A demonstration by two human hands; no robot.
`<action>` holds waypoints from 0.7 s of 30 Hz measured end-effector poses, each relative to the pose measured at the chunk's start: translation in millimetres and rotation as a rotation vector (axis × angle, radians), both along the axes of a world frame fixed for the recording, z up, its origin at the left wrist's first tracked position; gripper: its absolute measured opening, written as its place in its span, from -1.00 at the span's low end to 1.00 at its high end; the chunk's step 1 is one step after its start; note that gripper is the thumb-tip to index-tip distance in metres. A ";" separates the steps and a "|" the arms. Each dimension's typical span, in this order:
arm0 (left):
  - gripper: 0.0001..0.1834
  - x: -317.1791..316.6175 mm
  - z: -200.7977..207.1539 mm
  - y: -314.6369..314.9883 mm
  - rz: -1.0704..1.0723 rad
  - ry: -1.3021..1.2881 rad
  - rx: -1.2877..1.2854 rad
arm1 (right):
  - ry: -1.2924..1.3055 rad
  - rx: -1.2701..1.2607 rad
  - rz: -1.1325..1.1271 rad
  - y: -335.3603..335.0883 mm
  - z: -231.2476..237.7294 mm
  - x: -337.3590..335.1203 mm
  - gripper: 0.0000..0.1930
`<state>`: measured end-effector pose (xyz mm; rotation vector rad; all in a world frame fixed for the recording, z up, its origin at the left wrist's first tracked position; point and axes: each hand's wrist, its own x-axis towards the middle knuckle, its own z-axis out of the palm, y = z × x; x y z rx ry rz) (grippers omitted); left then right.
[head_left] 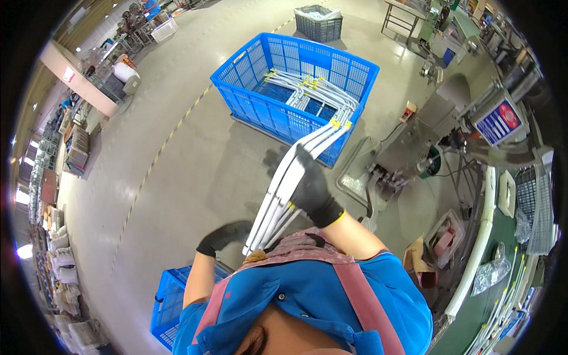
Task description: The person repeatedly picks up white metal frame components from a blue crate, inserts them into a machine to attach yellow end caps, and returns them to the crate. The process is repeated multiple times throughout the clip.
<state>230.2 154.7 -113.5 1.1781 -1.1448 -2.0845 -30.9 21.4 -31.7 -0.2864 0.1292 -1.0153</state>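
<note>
A bundle of long white bent tubes (284,180) with yellow pieces near their far ends slants from my waist up to the big blue crate's near right corner. My right hand (313,188), in a black glove with a yellow cuff edge, is closed around the middle of the bundle, with dark fingertips showing past its left side. My left hand (225,238), also black-gloved, is beside the lower part of the bundle; its fingertips meet the tubes' edge and are hidden there. More white tubes (331,92) with yellow pieces lie inside the large blue crate (278,121) ahead.
A second blue crate (168,307) stands by my left elbow. A grey lined crate (319,26) sits farther off. Machinery (408,142) stands at the right, beside a green bench (503,284) holding thin rods. A yellow-black floor line (155,160) runs along the left.
</note>
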 end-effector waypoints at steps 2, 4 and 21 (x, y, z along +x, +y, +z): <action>-0.36 -11.9 6.0 -7.6 0.153 0.071 -0.128 | 0.090 0.031 0.078 44.0 -17.5 6.6 -0.56; -0.35 -37.4 17.7 -18.2 0.222 0.303 -0.060 | 0.292 -0.179 0.374 73.9 -34.4 -2.4 -0.63; -0.41 -274.6 70.5 11.1 0.032 0.132 -0.009 | 0.975 -1.112 0.565 137.2 -20.7 -220.5 -0.67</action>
